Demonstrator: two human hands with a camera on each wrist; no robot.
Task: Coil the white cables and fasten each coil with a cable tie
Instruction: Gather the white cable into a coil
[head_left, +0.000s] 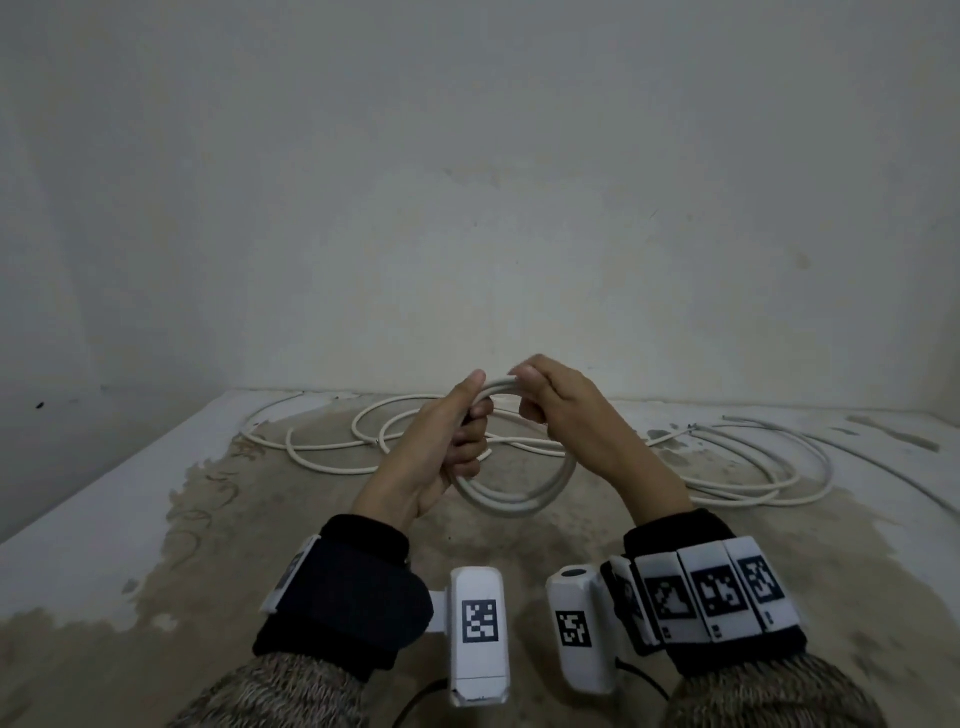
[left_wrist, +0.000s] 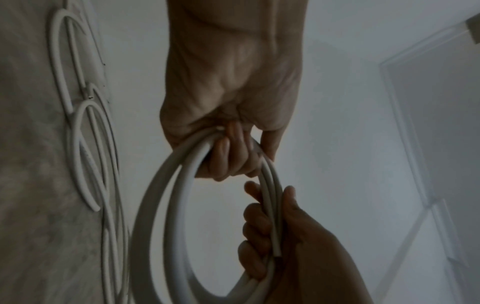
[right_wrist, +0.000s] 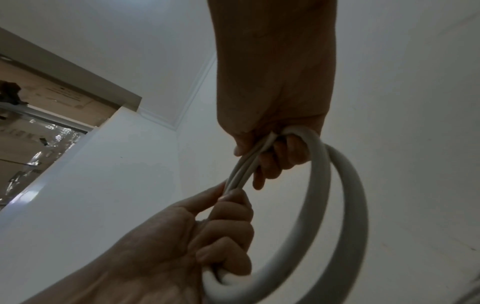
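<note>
While one white coil (head_left: 519, 493) hangs lifted above the bench (head_left: 104, 545), I read it as wound but untied. Left hand (head_left: 441, 457) is curled round its near-left side; right hand (head_left: 556, 400) pinches the top strands together. Loose white cables (head_left: 753, 467) lie sprawled behind, uncoiled. No cable tie visible. No containers in view.

White cable coil (head_left: 519, 493), several loops, upright

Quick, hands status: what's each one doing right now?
Left hand: closed around the white cable coil.
Right hand: closed on the top of the same coil.
</note>
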